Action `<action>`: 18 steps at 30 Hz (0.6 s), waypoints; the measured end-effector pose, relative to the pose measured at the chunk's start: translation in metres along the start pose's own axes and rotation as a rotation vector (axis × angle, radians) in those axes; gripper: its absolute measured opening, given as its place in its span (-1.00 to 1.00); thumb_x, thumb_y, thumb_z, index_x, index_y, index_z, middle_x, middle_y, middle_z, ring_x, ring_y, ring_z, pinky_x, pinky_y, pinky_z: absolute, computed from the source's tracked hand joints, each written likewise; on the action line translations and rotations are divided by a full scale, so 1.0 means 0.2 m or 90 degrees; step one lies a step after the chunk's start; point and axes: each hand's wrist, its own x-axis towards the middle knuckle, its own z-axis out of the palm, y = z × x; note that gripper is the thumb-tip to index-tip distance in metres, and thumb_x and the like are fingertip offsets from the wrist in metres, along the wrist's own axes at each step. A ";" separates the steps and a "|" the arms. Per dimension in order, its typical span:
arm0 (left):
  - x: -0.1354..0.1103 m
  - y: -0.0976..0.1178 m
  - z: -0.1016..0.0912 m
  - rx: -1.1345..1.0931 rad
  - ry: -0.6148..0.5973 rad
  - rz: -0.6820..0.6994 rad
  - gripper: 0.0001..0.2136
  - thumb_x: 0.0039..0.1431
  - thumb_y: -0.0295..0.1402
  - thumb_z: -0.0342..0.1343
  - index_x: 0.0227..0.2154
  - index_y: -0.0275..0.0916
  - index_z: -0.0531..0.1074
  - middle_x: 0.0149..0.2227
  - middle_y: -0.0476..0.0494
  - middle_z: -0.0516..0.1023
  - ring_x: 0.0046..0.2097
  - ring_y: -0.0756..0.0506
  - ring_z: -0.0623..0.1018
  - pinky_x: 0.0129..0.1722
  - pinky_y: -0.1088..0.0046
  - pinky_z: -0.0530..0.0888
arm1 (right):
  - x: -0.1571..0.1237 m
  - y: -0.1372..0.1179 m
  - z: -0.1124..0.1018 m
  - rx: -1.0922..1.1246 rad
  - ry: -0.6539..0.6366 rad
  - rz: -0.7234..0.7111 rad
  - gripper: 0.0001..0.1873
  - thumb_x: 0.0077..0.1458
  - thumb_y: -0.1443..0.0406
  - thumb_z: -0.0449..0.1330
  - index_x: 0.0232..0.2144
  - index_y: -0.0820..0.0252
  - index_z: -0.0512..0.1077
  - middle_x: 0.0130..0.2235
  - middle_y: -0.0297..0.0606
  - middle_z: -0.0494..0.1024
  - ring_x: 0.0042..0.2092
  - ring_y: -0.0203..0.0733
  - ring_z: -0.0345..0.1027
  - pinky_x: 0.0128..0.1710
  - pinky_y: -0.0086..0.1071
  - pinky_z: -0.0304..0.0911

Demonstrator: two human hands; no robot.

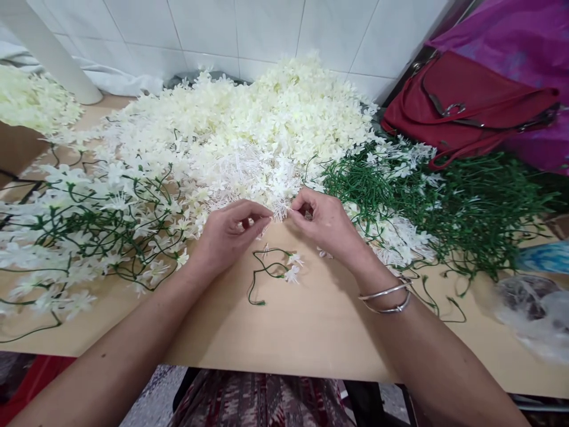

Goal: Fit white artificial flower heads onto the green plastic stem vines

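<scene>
Two bare hands work over a pale wooden counter heaped with artificial white blossoms, the left hand at center frame and the right hand just beside it. The grip of each is pressed together at thumb and forefinger; whether a thin piece is pinched there is too small to tell. A white stamen spray shows in the narrow gap between the fingertips, at the front edge of the cream blossom pile, which fills the upper center. Below the hands, two flowered green stems lie crossed on the bare wood. White flowers on green stems spread across the left of the frame, while bare green stems bunch at right. At far right, a clear plastic bag holds dark items, their kind blurred by the film, near a blue packet. A red handbag slumps in the upper right against purple sheeting, its contents hidden. At the left edge, a brown cardboard box shows below more pale blossoms; whether they sit inside it cannot be told.
</scene>
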 end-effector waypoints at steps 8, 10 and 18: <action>0.03 -0.14 0.06 0.218 0.091 0.080 -0.86 0.31 -0.31 0.25 -0.12 -0.15 0.61 -0.10 -0.17 0.53 -0.06 -0.17 0.55 -0.02 0.26 0.50 | 0.01 0.03 0.07 0.128 0.072 0.041 -0.87 0.08 0.41 0.23 -0.47 0.13 0.38 -0.45 -0.39 0.46 -0.41 -0.28 0.27 -0.37 -0.35 0.17; 0.03 -0.15 0.07 0.279 0.075 0.083 -0.85 0.32 -0.29 0.24 -0.11 -0.17 0.59 -0.10 -0.20 0.52 -0.04 -0.21 0.53 0.00 0.21 0.49 | 0.01 0.03 0.07 0.131 0.069 0.039 -0.87 0.09 0.40 0.23 -0.46 0.13 0.39 -0.45 -0.39 0.47 -0.40 -0.28 0.27 -0.37 -0.35 0.17; 0.02 -0.11 0.04 0.152 0.158 0.038 -0.97 0.23 -0.40 0.24 -0.34 -0.19 0.53 -0.16 -0.16 0.55 -0.13 -0.14 0.54 -0.09 0.29 0.48 | 0.01 -0.01 0.10 0.231 0.052 0.039 -0.99 0.12 0.35 0.29 -0.36 0.17 0.51 -0.40 -0.37 0.52 -0.35 -0.27 0.34 -0.31 -0.35 0.21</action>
